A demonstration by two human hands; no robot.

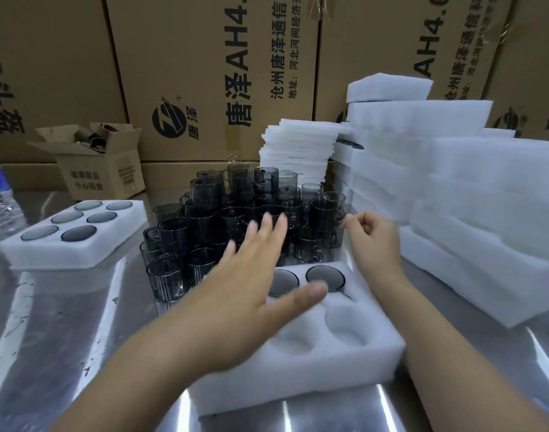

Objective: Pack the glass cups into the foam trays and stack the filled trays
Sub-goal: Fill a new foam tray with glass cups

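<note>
Closest to me, at the near edge of the bench (pixel 64 322), sits a foam tray (pixel 298 369) with two cups (pixel 325 277) in its far pockets. My left hand (pixel 245 294) hangs above it, fingers spread and straight, holding nothing, its fingertips over the glass cups (pixel 204 226) crowded mid-bench just behind the tray. My right hand (pixel 372 241) is at the right side of that cluster with fingers curled; I cannot tell whether they hold anything. A filled tray (pixel 48 254) with six cups lies toward the left edge. Stacked empty trays (pixel 485 213) stand along the right.
</note>
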